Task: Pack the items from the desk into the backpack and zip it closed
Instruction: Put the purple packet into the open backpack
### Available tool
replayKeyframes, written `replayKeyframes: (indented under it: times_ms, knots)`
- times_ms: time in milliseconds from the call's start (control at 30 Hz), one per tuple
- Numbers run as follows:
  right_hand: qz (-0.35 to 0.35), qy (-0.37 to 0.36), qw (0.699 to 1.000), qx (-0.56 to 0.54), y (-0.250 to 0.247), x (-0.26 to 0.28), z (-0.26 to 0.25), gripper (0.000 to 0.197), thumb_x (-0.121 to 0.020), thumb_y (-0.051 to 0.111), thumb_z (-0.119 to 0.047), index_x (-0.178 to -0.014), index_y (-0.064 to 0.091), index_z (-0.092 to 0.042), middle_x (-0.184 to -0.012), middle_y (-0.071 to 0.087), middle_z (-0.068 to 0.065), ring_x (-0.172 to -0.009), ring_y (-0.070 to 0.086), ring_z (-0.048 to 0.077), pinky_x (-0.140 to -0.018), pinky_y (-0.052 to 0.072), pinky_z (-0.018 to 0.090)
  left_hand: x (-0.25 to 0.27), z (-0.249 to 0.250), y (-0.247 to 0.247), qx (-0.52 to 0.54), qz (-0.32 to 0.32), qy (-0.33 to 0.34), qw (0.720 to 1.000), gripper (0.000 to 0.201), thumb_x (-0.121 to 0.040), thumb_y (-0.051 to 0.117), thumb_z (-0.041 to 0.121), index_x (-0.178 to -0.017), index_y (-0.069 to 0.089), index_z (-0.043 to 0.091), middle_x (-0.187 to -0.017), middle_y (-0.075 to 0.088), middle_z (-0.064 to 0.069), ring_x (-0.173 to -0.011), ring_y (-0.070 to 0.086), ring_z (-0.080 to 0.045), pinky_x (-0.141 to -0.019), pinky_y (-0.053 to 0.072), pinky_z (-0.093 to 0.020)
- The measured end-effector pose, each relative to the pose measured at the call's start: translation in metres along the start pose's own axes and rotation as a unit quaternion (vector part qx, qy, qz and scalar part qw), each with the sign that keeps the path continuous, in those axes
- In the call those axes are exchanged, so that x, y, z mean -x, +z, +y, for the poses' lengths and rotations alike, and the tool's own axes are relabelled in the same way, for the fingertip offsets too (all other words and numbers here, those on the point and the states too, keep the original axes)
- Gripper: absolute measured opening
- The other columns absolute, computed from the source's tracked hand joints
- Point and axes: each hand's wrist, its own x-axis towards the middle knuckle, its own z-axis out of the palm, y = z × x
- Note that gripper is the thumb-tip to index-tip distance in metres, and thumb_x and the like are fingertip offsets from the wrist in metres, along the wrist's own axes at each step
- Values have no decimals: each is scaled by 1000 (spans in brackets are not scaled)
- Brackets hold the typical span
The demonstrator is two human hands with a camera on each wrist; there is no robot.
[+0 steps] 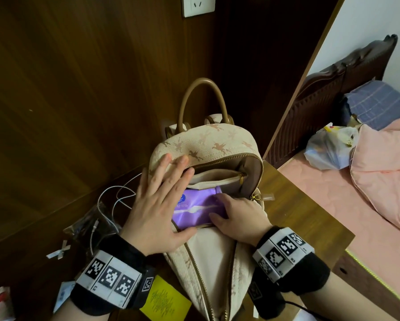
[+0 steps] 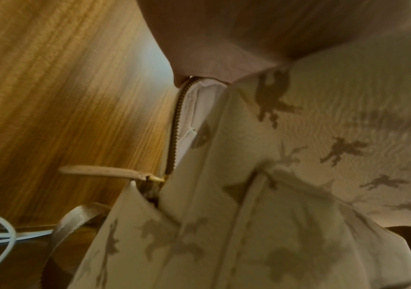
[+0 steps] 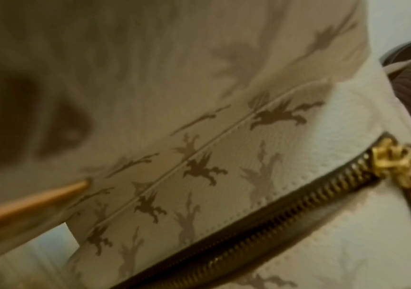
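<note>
Right hand (image 1: pixel 238 218) is gripping the purple pack (image 1: pixel 195 208), its fingers curled round it in the backpack (image 1: pixel 217 144) mouth. Left hand (image 1: pixel 157 205) is lying flat, fingers straight, on the backpack's left rim. Yellow card (image 1: pixel 165 300) is sitting near the tabletop (image 1: pixel 298 209) front edge.

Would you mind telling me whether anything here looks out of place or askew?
Nothing looks damaged or spilled. The purple packet sits only partway into the open backpack, gripped by the right hand, while the left hand spreads the opening. White cables lie tangled on the desk.
</note>
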Motion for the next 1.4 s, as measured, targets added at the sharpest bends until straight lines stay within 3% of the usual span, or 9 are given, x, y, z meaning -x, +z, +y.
replayKeyframes:
  times_ms: [100,200,433,567,867,1033,1133,1267,1400]
  knots:
    - [-20,-2,1000,19,2,-2,0,45,-88,39,-53,-127,48,-33,-117,64,3,-113,56,27,-87,43,33,1,0,0,5,4,4,1000,110,-62,63,63,-149,17,12,-159,7,-6,-146,5,-31,-105,33,-59]
    - [-78,-12,995,66,1,-10,-2,49,-91,29,-54,-135,39,-33,-127,59,8,-119,52,28,-91,40,35,-1,-3,0,7,3,1,1000,109,-63,62,63,-148,20,10,-159,8,-9,-145,5,-33,-106,34,-55]
    - [-100,-10,993,64,-3,-7,-1,47,-93,24,-56,-138,32,-43,-123,60,10,-116,54,30,-91,41,35,-2,-3,3,5,9,3,1000,108,-64,58,66,-149,19,11,-159,6,-8,-146,4,-32,-108,25,-48]
    - [-132,20,987,90,3,-12,-2,54,-87,17,-62,-140,22,-49,-131,55,10,-122,49,31,-97,40,40,-1,-1,2,4,15,1,1000,106,-65,59,64,-148,20,11,-159,8,-8,-145,4,-32,-108,28,-49]
    - [-137,-17,987,79,-11,-4,-7,47,-93,20,-57,-138,29,-44,-129,57,12,-120,52,31,-97,40,38,-1,3,2,-24,-5,-10,1000,108,-64,61,64,-149,21,12,-159,4,-8,-146,1,-32,-108,26,-52]
    - [-159,-12,984,86,-14,-3,-8,51,-93,14,-60,-140,28,-43,-137,51,11,-125,48,32,-103,36,40,0,3,-5,-31,-27,-15,999,106,-68,54,67,-150,15,14,-159,-1,-7,-146,0,-31,-105,35,-55]
    - [-160,-25,986,43,-25,4,-7,48,-97,18,-55,-139,36,-40,-141,48,6,-128,44,28,-105,32,35,4,6,-12,-41,-26,-12,999,100,-73,48,68,-151,13,15,-159,-1,-6,-146,0,-28,-107,34,-52]
    - [-105,-23,989,-103,-37,9,-1,42,-99,31,-45,-125,56,-23,-129,57,8,-119,50,26,-98,38,30,12,9,-17,-18,-7,-22,1000,82,-84,39,60,-150,12,21,-160,-1,-1,-146,-1,-22,-110,29,-47]
    - [-49,-23,975,-215,-49,16,8,36,-98,40,-39,-122,58,-21,-123,60,7,-116,52,24,-96,37,27,15,10,-17,17,14,-42,999,67,-91,33,52,-149,13,26,-159,-2,6,-146,-5,-13,-114,17,-37]
